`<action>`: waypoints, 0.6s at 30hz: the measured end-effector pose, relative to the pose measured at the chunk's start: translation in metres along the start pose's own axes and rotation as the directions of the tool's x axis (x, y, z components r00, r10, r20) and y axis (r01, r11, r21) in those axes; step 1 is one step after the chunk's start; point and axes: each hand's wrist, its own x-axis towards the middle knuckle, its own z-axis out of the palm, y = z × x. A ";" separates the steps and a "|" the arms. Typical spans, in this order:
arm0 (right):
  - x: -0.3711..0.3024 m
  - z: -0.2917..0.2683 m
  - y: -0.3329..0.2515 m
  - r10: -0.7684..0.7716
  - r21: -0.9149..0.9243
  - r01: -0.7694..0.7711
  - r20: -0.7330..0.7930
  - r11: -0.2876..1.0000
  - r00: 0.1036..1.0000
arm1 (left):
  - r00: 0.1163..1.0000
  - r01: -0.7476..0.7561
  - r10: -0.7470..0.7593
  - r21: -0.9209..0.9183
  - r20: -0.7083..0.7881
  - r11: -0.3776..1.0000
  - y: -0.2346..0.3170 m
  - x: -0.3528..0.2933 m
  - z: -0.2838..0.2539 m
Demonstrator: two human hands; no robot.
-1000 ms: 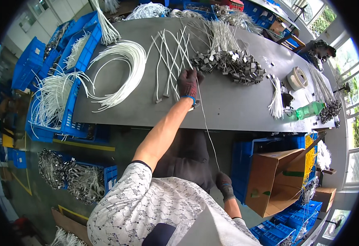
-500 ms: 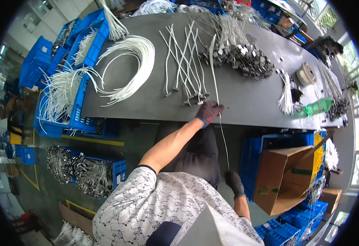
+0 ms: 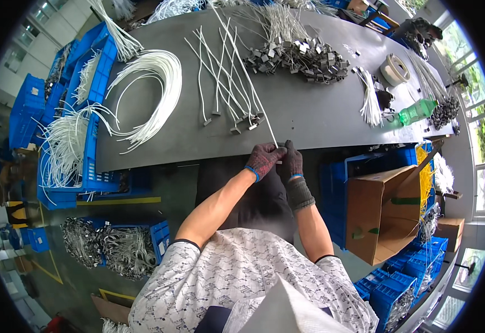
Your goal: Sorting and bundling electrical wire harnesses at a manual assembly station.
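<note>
White cable (image 3: 254,89) — lower end hidden in grip of left hand (image 3: 264,159) — hold of right hand (image 3: 293,160) unclear.

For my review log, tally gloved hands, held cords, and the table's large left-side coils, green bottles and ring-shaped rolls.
Gloved hands, left and right: 2
Held white cord: 1
Large white coil: 1
Green bottle: 1
Ring-shaped roll: 1
Total: 6

You have one slender white cord (image 3: 248,76) held by its near part, where the fingers of your left hand (image 3: 265,159) and right hand (image 3: 293,161) meet at the worktop's (image 3: 320,122) near edge. From there it stretches almost straight, slanting up and leftward across to the far side. Your gloved fingers hide its nearest stretch.
</note>
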 end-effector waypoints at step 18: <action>0.295 0.042 0.088 0.021 -0.206 -0.047 -0.127 0.977 0.992 | 0.695 0.666 0.396 0.745 -0.601 -0.040 -0.010 -0.003 -0.399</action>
